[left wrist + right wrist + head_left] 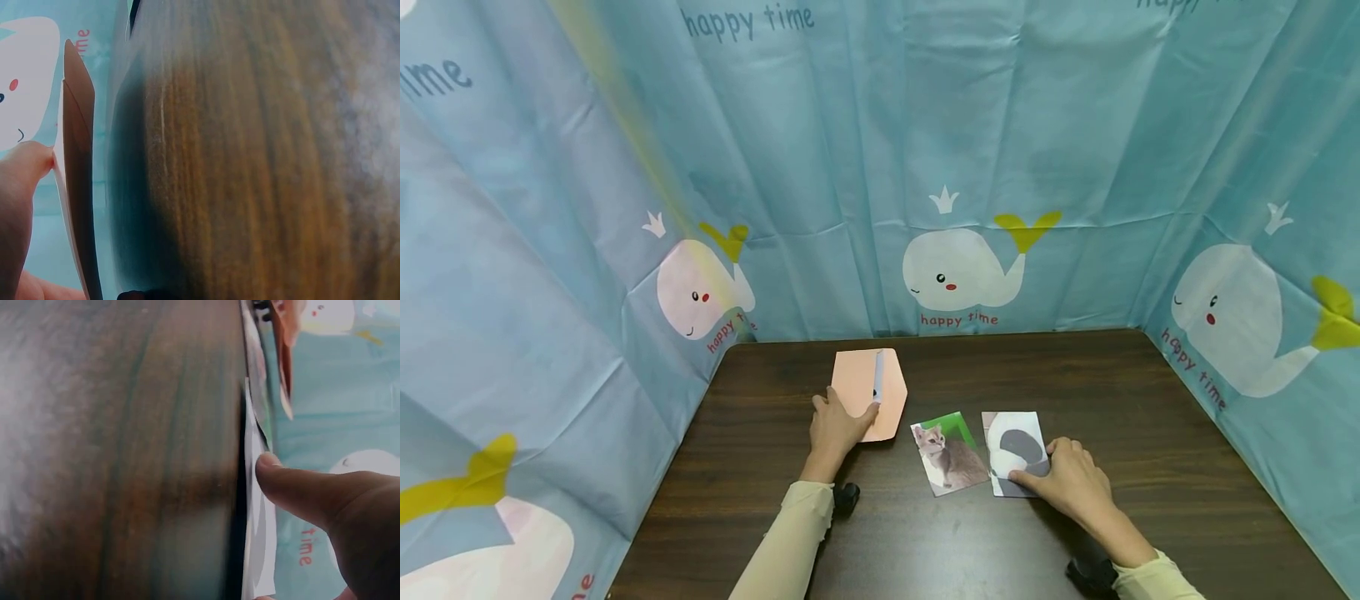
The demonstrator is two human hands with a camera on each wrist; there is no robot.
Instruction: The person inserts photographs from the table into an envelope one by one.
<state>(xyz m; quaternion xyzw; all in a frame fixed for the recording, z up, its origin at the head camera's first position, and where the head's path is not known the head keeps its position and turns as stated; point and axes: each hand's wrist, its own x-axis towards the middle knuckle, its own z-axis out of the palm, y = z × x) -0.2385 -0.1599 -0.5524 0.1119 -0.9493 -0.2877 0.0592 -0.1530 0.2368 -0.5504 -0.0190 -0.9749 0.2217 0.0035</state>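
Observation:
My left hand (835, 427) grips a peach-coloured envelope (853, 379) by its lower left part, thumb across its face. A narrow pale strip (878, 371) shows on the envelope's front. In the left wrist view, the envelope (78, 137) stands raised off the tabletop, seen nearly edge-on. My right hand (1075, 479) pinches a white-and-grey picture card (1015, 429) at its lower right, the thumb on its front. The right wrist view has the thumb (294, 484) pressed on this card (265, 544). Just left of it is a photo of a kitten (951, 462).
The dark wooden table (917, 550) runs back to a blue curtain (820, 167) printed with whales, which also hangs along both sides. Black wrist straps (846, 498) are on both arms, below light sleeves.

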